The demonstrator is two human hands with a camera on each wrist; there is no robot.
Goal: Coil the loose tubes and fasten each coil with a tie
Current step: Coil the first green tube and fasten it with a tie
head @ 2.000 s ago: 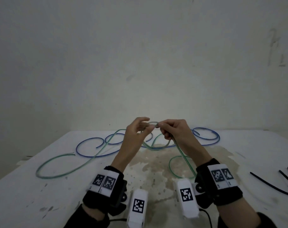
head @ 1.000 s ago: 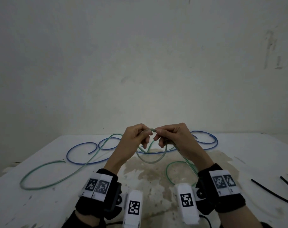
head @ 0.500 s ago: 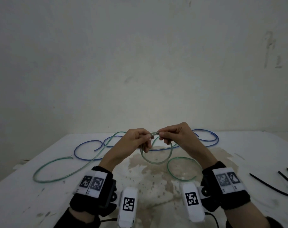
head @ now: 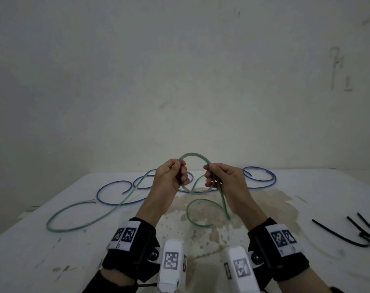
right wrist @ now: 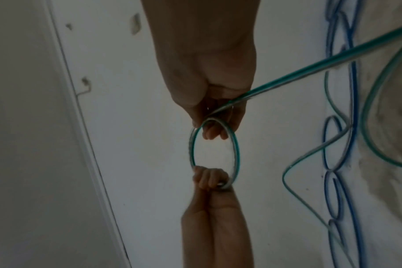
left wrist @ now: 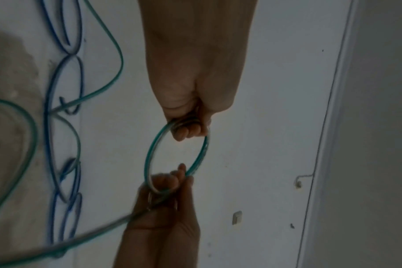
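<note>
Winding the green tube (head: 194, 155) into its first loop above the bench (head: 42, 240), left hand (head: 171, 176) and right hand (head: 224, 178) both gripping it, next gathering the trailing slack.

Bare, makeshift work corner in a plain room, not a fitted lab or kitchen. White table (head: 42, 240), scuffed and marked with a wide brownish stain (head: 201, 208), pushed against an unpainted, blotchy wall (head: 180, 70) with smudges and scrawls. Dim light. Light switch (left wrist: 237, 217) on the wall in the left wrist view. Loose green tube (head: 74, 220), blue tube (head: 116, 187) and black ties (head: 344, 237) strewn on the tabletop.
</note>
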